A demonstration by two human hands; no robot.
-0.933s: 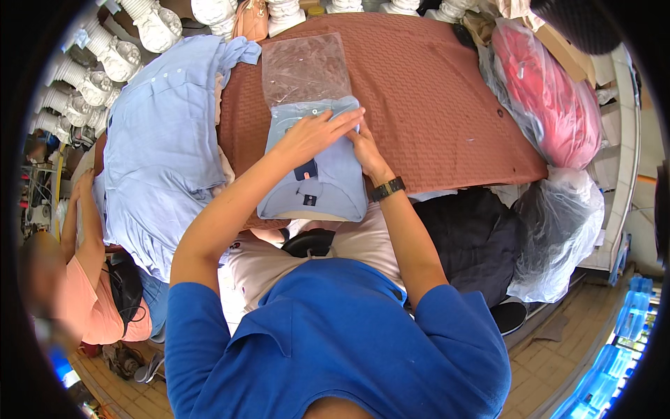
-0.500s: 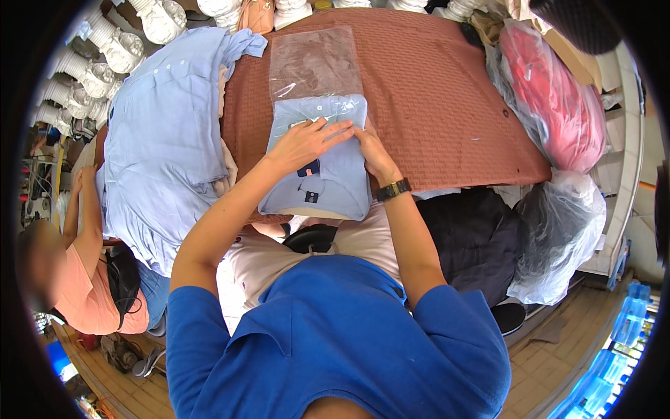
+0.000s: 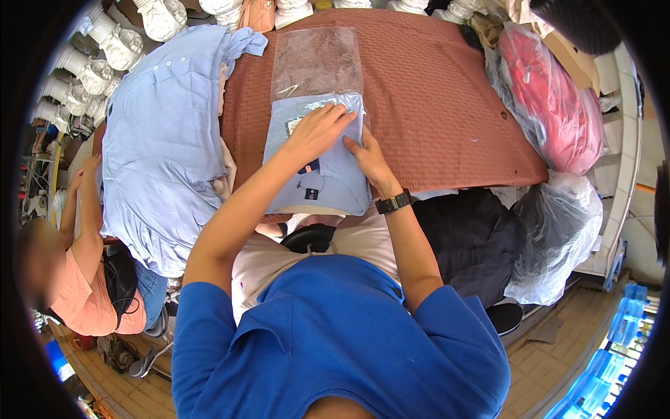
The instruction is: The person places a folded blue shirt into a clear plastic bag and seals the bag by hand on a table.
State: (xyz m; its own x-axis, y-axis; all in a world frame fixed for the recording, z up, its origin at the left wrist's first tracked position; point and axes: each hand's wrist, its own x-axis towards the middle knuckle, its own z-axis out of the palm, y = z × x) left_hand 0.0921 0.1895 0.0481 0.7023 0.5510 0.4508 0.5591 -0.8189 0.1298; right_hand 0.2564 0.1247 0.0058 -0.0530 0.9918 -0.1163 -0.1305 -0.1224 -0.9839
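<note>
A folded light-blue shirt (image 3: 342, 181) lies in front of me with dark tags on it, its near end at the table's front edge. Over its far part is a clear plastic bag (image 3: 317, 61), whose flat upper end stretches away from me. Across the shirt's upper right reaches my left hand (image 3: 321, 131), its bent fingers pressed together on the plastic near the collar. My right hand (image 3: 370, 162), with a dark watch on the wrist, rests at the shirt's right edge. Its thumb lies on the shirt, apart from the fingers along the side.
Brown textured cloth (image 3: 440, 105) covers the table. Light-blue shirts (image 3: 164, 126) are heaped on the left, near a person in an orange top (image 3: 91, 293). Wrapped red goods (image 3: 551, 105) lie at the right, above a clear plastic bundle (image 3: 558, 237). White balusters (image 3: 164, 21) stand behind.
My left hand has shifted right and its fingers have bent onto the plastic. The right hand has slid a little nearer to me, its thumb now apart from the fingers.
</note>
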